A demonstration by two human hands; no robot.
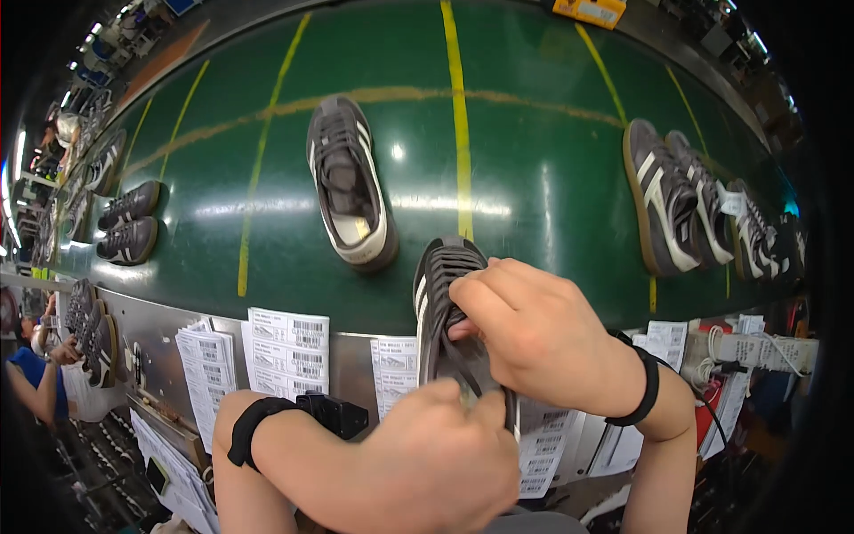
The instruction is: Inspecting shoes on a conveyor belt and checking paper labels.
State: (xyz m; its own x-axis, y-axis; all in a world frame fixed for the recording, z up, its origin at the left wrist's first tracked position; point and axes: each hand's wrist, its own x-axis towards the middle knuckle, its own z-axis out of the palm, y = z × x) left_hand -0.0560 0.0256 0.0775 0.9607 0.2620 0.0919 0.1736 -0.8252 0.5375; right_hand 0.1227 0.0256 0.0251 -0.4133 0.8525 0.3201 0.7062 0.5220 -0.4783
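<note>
A dark grey sneaker (436, 283) with white side stripes stands toe-away at the belt's near edge, between my hands. My right hand (543, 334) is closed, its thumb and fingers pinching the shoelace beside the upper eyelets. My left hand (436, 458) is closed in a fist over the heel end and hides much of the shoe's collar. A loose strand of dark lace runs down to its fingers, though the grip itself is partly hidden. Farther off to the left, a matching sneaker (347, 182) sits on the belt with its heel toward me.
The green belt (534, 214) has yellow lines across it. More sneakers (663, 200) stand at right, and a dark pair (129, 222) at left. Printed label sheets (289, 351) hang along the metal edge. At far left, another person's hand (64, 351) is near shoes. A yellow-orange box (589, 11) is at the far side.
</note>
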